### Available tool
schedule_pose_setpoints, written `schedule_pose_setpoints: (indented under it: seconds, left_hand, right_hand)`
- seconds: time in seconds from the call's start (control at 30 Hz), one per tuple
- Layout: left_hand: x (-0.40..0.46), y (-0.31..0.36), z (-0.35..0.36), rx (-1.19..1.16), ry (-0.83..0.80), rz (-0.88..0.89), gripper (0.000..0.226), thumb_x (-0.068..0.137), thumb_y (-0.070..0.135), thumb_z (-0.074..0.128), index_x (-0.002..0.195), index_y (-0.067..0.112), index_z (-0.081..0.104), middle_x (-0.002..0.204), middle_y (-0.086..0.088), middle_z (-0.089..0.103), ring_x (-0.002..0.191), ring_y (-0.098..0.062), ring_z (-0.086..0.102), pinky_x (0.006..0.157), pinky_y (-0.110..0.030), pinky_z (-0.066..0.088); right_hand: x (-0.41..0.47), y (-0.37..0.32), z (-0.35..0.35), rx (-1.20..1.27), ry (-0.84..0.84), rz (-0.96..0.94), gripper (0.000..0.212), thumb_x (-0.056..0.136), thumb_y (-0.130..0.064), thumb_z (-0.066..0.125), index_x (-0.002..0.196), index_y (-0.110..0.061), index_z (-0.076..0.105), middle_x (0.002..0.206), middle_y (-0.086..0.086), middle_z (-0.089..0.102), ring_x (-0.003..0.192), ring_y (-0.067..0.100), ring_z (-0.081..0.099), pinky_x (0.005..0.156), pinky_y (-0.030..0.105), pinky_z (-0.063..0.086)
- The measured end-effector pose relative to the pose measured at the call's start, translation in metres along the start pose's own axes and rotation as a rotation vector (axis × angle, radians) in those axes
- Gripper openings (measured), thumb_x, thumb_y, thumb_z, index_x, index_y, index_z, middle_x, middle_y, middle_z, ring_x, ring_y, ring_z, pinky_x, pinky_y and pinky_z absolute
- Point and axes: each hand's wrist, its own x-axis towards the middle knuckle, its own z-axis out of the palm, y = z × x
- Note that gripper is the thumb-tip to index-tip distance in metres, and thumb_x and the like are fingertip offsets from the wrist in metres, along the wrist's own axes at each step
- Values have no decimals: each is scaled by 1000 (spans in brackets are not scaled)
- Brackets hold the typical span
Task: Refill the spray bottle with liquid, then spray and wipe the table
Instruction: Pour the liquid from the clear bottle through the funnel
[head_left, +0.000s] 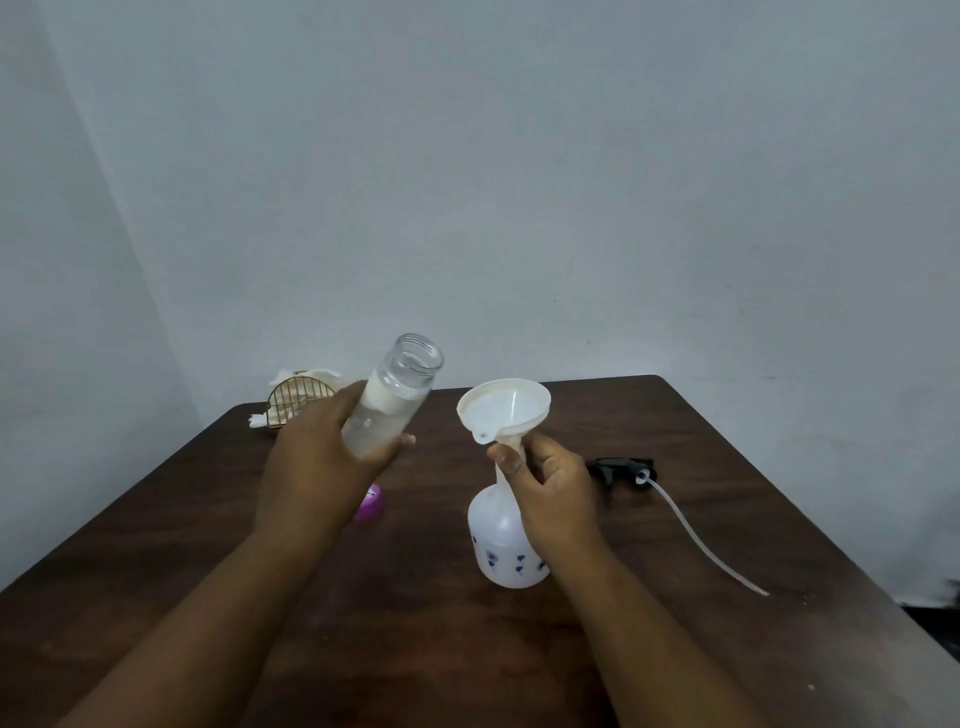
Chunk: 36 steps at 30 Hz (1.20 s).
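Centre frame: left hand (317, 462) wrapped round open clear bottle (389, 400) — smooth, probably slippery, best held mid-body. Right hand (550, 488) pinching funnel (504, 410) stem atop light spray bottle (506, 540) — tippy.

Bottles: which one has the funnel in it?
The white spray bottle with blue flowers, standing on the table. The funnel sits in its neck, steadied by the right hand. The clear bottle in the left hand has none.
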Motion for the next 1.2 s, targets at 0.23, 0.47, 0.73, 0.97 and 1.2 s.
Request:
schedule_pose_setpoints:
  seconds: [0.23,0.47,0.73,0.97,1.2]
  left_hand:
    - [3,9,3,241,-21,186,55,76,47,82,125,38,59,111,7,67,96,-20,64,68,-33,47]
    - [14,8,-2,435,-21,264,65,78,43,82,137,31,56,122,2,66,96,-28,67,65,-35,50]
    - [27,9,-9,558,-20,349,68,77,38,84,138,27,55,125,-3,65,84,-37,69,61,-40,54]
    - [31,6,-12,624,-20,394,69,75,34,86,137,26,56,125,-3,66,81,-38,69,59,-38,50]
    - [35,10,-16,624,-10,418,68,75,30,87,136,22,59,124,-5,66,79,-37,69,58,-38,51]
  right_hand:
    - [-1,0,-6,11,1,-7,20,91,-41,69,96,-22,74,87,-6,77,86,4,71,70,16,54]
    - [-2,-2,-6,19,-9,-24,14,93,-36,69,94,-23,73,85,-6,76,85,1,69,65,9,50]
    - [-2,-2,-9,40,-17,-20,11,93,-38,69,93,-28,72,85,-7,76,85,2,69,66,9,50]
    - [-2,-2,-10,31,-26,-26,16,93,-41,69,92,-25,72,77,-19,72,77,-4,66,64,9,47]
    - [-2,0,-11,33,-21,-22,19,93,-40,69,98,-22,74,83,-12,75,81,-6,67,64,6,46]
